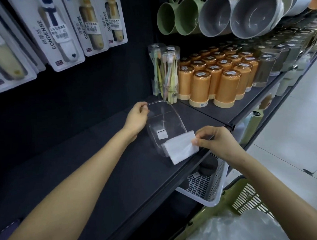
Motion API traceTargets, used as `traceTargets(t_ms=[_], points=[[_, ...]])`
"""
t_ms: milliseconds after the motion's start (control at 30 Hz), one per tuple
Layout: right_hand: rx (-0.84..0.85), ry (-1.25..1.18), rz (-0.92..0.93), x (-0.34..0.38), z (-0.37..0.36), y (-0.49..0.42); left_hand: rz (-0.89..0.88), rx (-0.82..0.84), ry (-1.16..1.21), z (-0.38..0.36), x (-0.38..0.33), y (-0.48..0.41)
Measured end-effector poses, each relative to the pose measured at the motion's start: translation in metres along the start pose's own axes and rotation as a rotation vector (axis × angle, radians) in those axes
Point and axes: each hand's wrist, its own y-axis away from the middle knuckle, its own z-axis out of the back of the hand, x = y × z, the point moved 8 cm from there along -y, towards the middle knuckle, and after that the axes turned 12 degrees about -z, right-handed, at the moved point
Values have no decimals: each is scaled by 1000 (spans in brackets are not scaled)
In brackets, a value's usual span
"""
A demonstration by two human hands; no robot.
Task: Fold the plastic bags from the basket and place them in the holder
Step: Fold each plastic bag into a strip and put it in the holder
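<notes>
Clear holder [169, 117] in left hand [136, 117]; right hand [215, 141] pinches bag [178, 149].

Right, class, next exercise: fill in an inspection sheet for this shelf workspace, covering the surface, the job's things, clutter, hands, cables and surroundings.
Surface: dark shelf, matt.
Job's things: clear holder on the shelf; folded white bag at its near end; green basket lower right, with loose bags in it.
Clutter: orange cups and toothbrush tubes stand behind the holder, apart from it.
Hands: left hand pinches the holder's far rim; right hand pinches the folded white bag's edge.
Cables: nothing seen.
Surroundings: hanging packs upper left; mugs and bowls above; white basket below the shelf; pale floor on the right.
</notes>
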Motion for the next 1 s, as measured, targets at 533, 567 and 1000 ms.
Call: traceTargets(t_ms=[533, 567, 1000], points=[[321, 262, 99, 62, -53, 40, -141, 427, -482, 87, -43, 129], [336, 306, 105, 66, -56, 41, -125, 557, -445, 80, -42, 131], [25, 1095, 367, 104, -105, 48, -210, 645, -403, 83, -31, 151]])
